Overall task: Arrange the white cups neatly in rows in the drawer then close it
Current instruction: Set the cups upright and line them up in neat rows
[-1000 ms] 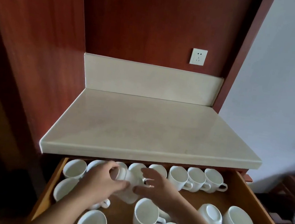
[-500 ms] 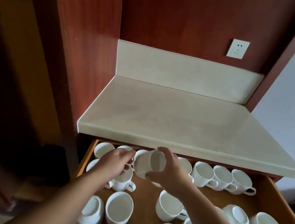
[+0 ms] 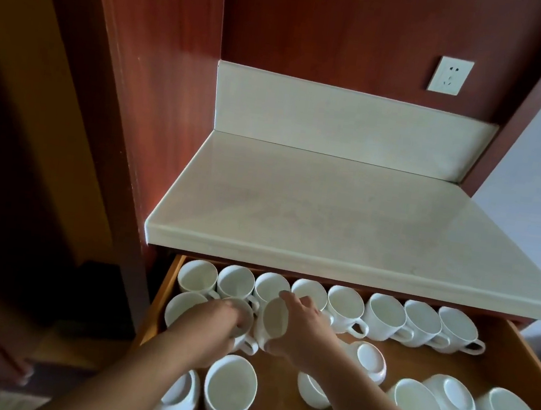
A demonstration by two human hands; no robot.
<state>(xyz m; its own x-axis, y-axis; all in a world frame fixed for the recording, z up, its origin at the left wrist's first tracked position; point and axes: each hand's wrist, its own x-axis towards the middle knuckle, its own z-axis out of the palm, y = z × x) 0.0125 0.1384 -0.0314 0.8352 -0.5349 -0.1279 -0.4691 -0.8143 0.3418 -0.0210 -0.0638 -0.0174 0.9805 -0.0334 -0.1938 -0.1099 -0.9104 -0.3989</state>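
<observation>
White cup [image 3: 273, 324], seemingly tilted, in right hand [image 3: 302, 333]

Eight cups [image 3: 384, 317] stand in the far row. Three more make a second row at the left, two of them gripped, one by the left hand [image 3: 217, 321] and one by the right hand [image 3: 301, 331]. At least eleven lie loose nearer, some cut off. One drawer [image 3: 413, 362], one counter [image 3: 328, 218], one socket [image 3: 450, 75].
</observation>
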